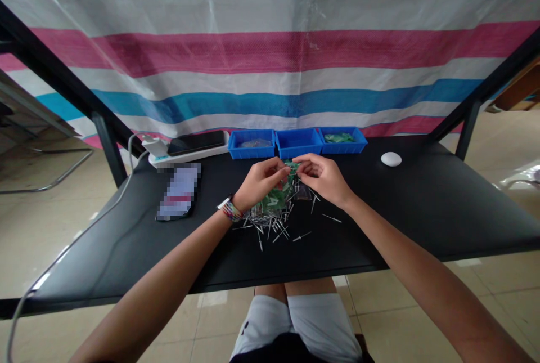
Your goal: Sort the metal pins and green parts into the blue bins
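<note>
My left hand (262, 180) and my right hand (323, 178) meet above the middle of a black table (422, 211). Both pinch a small green circuit board (292, 167) between their fingertips. Under the hands lies a heap of more green boards (273, 201) and several thin metal pins (274, 227), some scattered toward the right. A beaded band is on my left wrist.
Three blue trays (297, 142) stand in a row at the table's far edge; the right one holds green pieces. A white power strip with a phone (194, 143) on it lies at the far left, a blurred card (179, 191) nearby, a white round object (391, 158) at right. A striped tarp hangs behind.
</note>
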{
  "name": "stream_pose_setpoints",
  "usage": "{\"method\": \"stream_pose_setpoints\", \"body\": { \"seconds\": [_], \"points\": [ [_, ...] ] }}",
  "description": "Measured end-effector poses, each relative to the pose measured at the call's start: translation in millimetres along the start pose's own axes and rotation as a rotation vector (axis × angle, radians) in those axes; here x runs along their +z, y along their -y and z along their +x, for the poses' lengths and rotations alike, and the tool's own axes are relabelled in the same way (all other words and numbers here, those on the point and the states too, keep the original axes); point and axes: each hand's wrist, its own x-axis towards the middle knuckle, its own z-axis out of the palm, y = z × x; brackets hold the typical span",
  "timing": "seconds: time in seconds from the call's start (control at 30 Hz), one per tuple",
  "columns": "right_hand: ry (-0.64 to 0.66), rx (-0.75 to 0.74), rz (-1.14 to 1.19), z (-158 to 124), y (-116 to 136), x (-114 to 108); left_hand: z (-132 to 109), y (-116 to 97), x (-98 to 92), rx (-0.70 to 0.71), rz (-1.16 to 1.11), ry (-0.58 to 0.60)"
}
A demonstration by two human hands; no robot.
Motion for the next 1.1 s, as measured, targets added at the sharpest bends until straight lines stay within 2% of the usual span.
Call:
{"method": "stream_pose_setpoints", "body": {
  "seconds": [0.23,0.47,0.67,1.1],
  "points": [
    [-0.044,-0.055,0.033,-3.4,4.5,4.1,-1.5,-3.8,1.4,-0.009,-0.002,0.059],
    [-0.115,0.095,0.165,0.2,7.5,2.2,2.7,-1.3,-2.4,0.051,-0.099,-0.077],
    [-0.12,0.192,0.264,1.0,12.2,0.3,4.5,4.2,-4.1,0.092,-0.128,-0.118],
    [-0.147,0.118,0.154,0.2,12.2,2.2,2.3,1.6,-2.0,0.065,-0.099,-0.135]
  ]
}}
